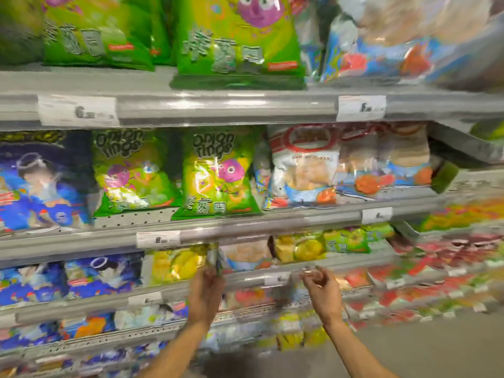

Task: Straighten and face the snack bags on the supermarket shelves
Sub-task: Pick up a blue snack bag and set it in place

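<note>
Forearms are reaching up from below toward the third shelf (245, 279). The left hand (207, 282) is pinching the lower right corner of a yellow snack bag (177, 264) standing on that shelf, its grip pressed together on the foil edge. The right hand (321, 287) is hovering just beside the shelf rail, fingers loosely curled and holding nothing, though blur is hiding the fingertips. One shelf up, two green bags (218, 173) are standing upright, reading "onion rings", between blue bags (43, 181) and white cracker bags (305, 170). Price tags (158, 239) are sitting along the rails, their print too blurred to read.
</note>
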`<state>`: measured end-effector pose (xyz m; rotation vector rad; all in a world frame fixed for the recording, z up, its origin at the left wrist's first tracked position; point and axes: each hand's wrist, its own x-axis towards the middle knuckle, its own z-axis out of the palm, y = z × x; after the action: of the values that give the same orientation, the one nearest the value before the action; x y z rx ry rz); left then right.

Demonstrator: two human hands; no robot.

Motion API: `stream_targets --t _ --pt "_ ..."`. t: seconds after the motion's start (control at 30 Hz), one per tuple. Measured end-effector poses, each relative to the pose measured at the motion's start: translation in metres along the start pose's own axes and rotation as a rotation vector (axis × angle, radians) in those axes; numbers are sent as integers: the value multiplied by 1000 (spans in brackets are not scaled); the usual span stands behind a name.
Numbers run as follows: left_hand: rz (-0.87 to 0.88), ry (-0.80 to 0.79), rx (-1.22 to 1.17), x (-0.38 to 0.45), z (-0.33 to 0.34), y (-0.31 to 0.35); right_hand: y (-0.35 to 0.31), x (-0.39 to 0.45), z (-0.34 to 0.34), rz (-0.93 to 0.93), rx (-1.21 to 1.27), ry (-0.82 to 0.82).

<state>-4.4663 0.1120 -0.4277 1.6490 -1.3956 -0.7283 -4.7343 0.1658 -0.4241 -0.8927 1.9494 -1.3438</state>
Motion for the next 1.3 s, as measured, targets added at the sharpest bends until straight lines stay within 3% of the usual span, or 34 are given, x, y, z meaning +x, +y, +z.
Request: stream_targets --t 0.1,0.17,0.4,0.53,0.8,1.3 --pt "75 11 21 -1 20 18 2 26 -27 -48 -37 31" --pt "8 -38 -72 4 30 31 0 45 -37 -69 -73 13" --pt "-152 -12 -34 36 46 54 -19 100 -28 -125 -116 -172" --pt "-197 -129 -91 54 52 40 -18 122 -18 -152 -61 -289" --pt "-288 -224 -191 68 61 28 0 153 -9 -3 -169 -393" --pt "-332 -50 -238 53 48 51 -17 114 -31 -26 -61 -172"
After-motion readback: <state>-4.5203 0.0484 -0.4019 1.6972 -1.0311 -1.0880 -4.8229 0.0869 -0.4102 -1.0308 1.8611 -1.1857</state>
